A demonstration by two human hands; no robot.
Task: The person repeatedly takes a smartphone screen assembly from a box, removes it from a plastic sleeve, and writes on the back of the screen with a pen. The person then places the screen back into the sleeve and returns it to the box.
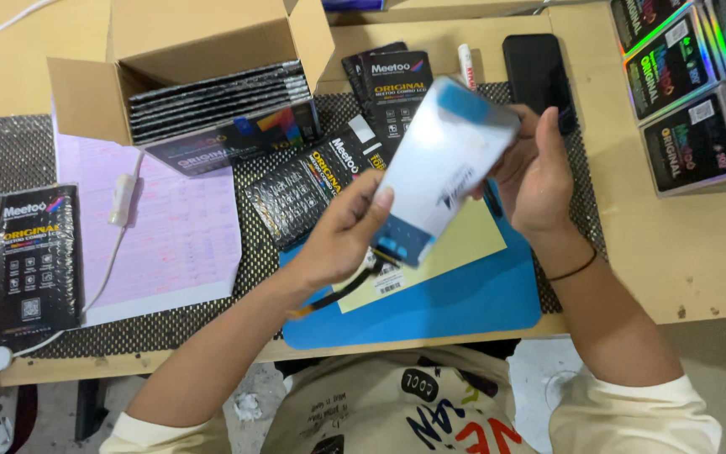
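Note:
Both my hands hold a flat phone screen panel [439,168] wrapped in pale film, tilted above the blue mat [464,307]. My left hand [342,235] grips its lower left edge with the thumb on the face. My right hand [535,172] holds its upper right edge from behind. A thin dark flex cable [350,286] hangs from the panel's lower end. A yellow sheet [464,244] lies on the mat under the panel.
An open cardboard box [203,76] with several black packages stands at the back left. More black packages [35,256] lie on the dark mesh mat, others are stacked at the right [691,84]. A black phone [535,71], a white marker [467,63] and pink paper [170,235] lie nearby.

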